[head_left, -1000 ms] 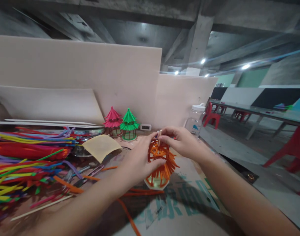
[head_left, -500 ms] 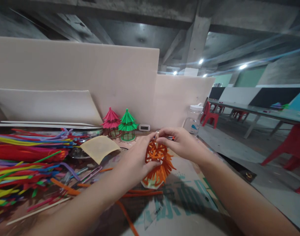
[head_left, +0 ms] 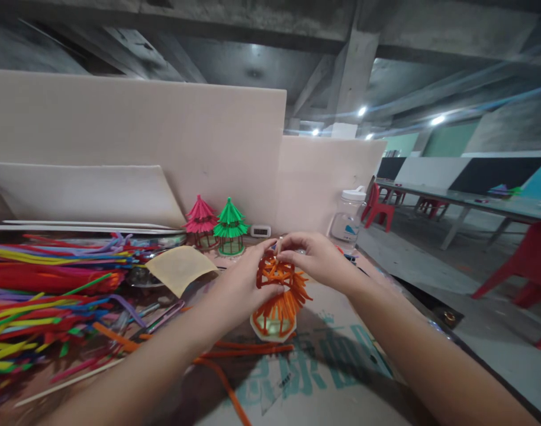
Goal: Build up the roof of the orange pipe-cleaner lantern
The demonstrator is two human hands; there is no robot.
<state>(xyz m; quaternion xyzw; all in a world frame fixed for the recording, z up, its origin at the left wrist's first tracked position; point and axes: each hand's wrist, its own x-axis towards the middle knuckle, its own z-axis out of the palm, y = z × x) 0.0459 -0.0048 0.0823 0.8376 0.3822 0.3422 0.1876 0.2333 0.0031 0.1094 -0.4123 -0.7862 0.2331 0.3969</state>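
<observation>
An orange model pavilion (head_left: 283, 305) made of pipe cleaners, with a fringed roof and a pale many-sided base (head_left: 274, 337), stands between my hands, slightly tilted. My left hand (head_left: 241, 287) grips it from the left, thumb across its front and fingers behind. At its top, my right hand (head_left: 312, 257) pinches a small pale stick-like piece (head_left: 279, 244) between thumb and index finger; its lower end is hidden. Loose orange pipe cleaners (head_left: 253, 350) lie in front of the base. Farther back stand a pink model pavilion (head_left: 200, 216) and a green one (head_left: 230, 225).
Bundles of coloured pipe cleaners (head_left: 52, 278) cover the left side. A yellowish paper square (head_left: 180, 269), a small digital clock (head_left: 260, 231) and a clear bottle (head_left: 348, 218) sit behind my hands. Pale boards (head_left: 137, 130) rise at the back. Red chairs (head_left: 525, 266) stand right.
The orange pavilion has tipped more upright and shifted slightly left, showing more of its base and columns. My right hand has moved slightly left with it, still pinching at the top.
</observation>
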